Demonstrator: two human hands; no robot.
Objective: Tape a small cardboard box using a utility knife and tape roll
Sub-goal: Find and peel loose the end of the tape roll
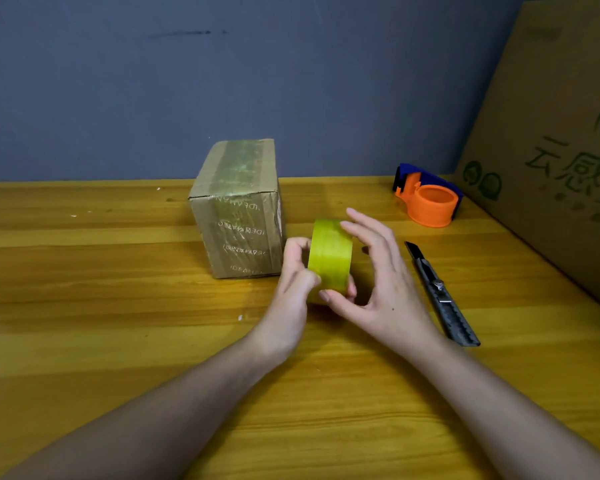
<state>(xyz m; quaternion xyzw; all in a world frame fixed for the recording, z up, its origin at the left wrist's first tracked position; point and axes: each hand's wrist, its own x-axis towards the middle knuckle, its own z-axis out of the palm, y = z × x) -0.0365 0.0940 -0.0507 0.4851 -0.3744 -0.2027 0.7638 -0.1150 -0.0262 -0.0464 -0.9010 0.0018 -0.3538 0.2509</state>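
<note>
"IDEAMAN" tape on cardboard box [238, 216]

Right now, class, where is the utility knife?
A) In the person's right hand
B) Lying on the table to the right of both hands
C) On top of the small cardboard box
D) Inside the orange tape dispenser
B: the utility knife lies untouched on the table, right of the right hand, while both hands hold the tape roll.
</note>
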